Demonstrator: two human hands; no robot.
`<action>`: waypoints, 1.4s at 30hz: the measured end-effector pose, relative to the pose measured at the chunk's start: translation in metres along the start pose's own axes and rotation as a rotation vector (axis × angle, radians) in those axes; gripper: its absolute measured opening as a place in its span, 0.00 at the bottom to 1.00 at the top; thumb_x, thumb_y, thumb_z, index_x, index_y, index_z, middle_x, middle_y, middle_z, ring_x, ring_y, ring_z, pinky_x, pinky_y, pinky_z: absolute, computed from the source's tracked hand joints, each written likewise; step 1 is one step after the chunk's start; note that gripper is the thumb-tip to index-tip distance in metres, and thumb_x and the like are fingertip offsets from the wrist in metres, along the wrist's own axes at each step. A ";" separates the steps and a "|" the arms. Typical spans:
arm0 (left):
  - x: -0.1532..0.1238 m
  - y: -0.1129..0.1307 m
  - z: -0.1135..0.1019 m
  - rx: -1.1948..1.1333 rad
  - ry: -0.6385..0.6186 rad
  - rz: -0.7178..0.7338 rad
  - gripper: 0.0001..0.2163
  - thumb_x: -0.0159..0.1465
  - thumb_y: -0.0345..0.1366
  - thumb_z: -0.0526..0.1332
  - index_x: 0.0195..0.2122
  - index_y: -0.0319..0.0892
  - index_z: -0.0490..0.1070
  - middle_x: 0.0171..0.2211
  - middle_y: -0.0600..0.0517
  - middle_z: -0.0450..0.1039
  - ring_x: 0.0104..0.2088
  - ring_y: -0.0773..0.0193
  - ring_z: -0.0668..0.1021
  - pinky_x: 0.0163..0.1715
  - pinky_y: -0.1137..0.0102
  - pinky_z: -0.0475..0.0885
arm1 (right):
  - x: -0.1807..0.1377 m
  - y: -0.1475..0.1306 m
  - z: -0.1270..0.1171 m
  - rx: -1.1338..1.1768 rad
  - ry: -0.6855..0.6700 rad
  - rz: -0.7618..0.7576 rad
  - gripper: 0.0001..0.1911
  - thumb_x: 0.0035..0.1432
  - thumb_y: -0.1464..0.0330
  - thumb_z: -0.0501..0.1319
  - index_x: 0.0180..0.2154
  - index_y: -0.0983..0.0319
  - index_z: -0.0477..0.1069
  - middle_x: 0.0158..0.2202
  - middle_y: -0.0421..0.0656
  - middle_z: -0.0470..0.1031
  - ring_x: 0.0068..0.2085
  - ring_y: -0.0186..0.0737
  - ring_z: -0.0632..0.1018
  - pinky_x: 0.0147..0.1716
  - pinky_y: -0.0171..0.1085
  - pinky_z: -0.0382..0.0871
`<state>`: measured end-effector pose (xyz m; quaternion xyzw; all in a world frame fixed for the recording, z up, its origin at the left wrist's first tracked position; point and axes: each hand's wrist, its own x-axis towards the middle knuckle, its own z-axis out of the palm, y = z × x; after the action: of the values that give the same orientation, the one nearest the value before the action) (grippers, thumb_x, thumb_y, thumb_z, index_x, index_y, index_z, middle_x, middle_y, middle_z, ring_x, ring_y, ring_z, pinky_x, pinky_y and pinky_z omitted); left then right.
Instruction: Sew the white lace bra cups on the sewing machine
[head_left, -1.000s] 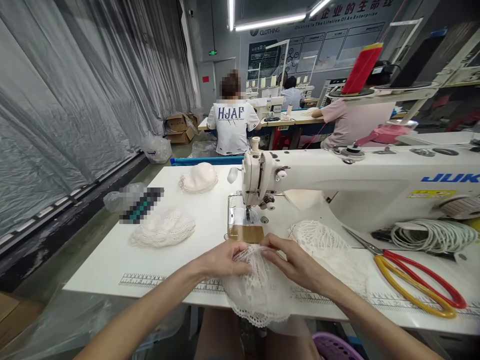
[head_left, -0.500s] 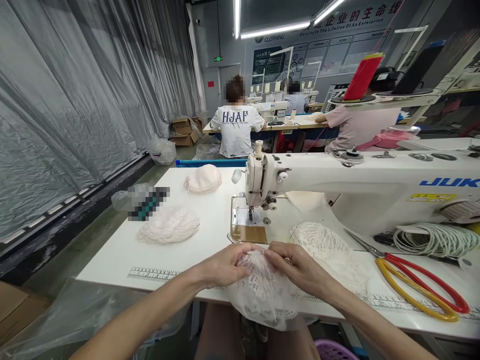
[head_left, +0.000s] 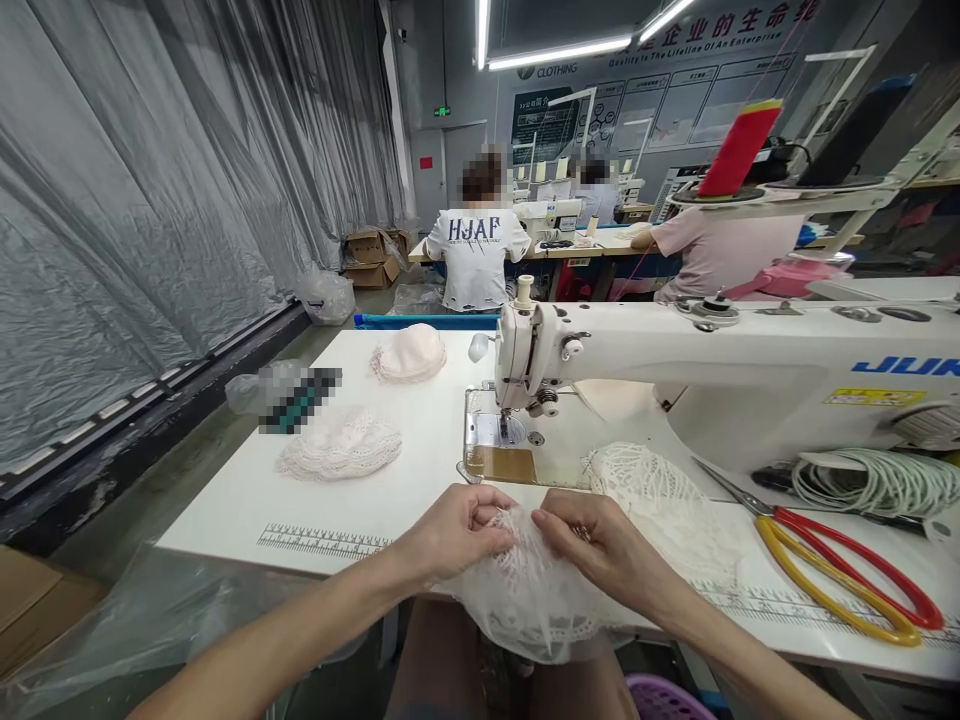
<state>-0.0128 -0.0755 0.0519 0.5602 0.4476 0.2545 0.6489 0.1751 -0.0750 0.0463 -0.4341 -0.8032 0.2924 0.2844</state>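
A piece of white lace fabric (head_left: 536, 600) hangs over the table's front edge, pinched along its top by both hands. My left hand (head_left: 469, 530) closes on its upper left part, thumb against the fingers. On the upper right, my right hand (head_left: 589, 530) grips the same piece between thumb and bent fingers. Just beyond the hands stands the white sewing machine (head_left: 600, 345), its presser foot (head_left: 505, 425) above the metal plate. More cream lace (head_left: 637, 490) lies on the table right of my hands.
Lace pieces lie stacked (head_left: 341, 445) at left, with pale cup-shaped pieces (head_left: 411, 353) behind. Red-and-yellow-handled scissors (head_left: 840, 570) rest at right beside a coil of pale green cord (head_left: 874, 482). A red thread cone (head_left: 739, 150) stands above the machine. A co-worker (head_left: 476, 255) sits ahead.
My left hand has shifted slightly right along the lace's top edge, and the fabric between the hands is more gathered. The view has tilted a little.
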 end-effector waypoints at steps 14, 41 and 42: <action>0.052 0.007 -0.036 0.389 0.012 0.076 0.24 0.55 0.22 0.56 0.54 0.39 0.63 0.53 0.41 0.67 0.55 0.51 0.67 0.50 0.59 0.66 | 0.042 0.044 0.004 -0.080 0.086 0.055 0.03 0.57 0.68 0.53 0.32 0.60 0.61 0.22 0.35 0.64 0.22 0.33 0.64 0.22 0.32 0.55; 0.071 -0.016 -0.030 1.358 0.197 0.803 0.07 0.64 0.25 0.52 0.33 0.39 0.68 0.32 0.52 0.71 0.35 0.65 0.74 0.40 0.66 0.67 | 0.039 0.065 0.009 -0.582 0.145 -0.300 0.14 0.66 0.64 0.48 0.34 0.62 0.67 0.33 0.44 0.74 0.31 0.40 0.72 0.33 0.40 0.54; 0.072 -0.017 -0.031 1.362 0.198 0.805 0.07 0.64 0.26 0.52 0.32 0.39 0.68 0.32 0.52 0.71 0.35 0.65 0.74 0.40 0.66 0.67 | 0.040 0.067 0.009 -0.596 0.156 -0.307 0.15 0.67 0.64 0.47 0.34 0.62 0.68 0.34 0.44 0.75 0.32 0.40 0.72 0.33 0.40 0.54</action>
<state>-0.0083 -0.0040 0.0151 0.9270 0.3236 0.1884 -0.0208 0.1857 -0.0122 0.0009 -0.3931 -0.8852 -0.0352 0.2463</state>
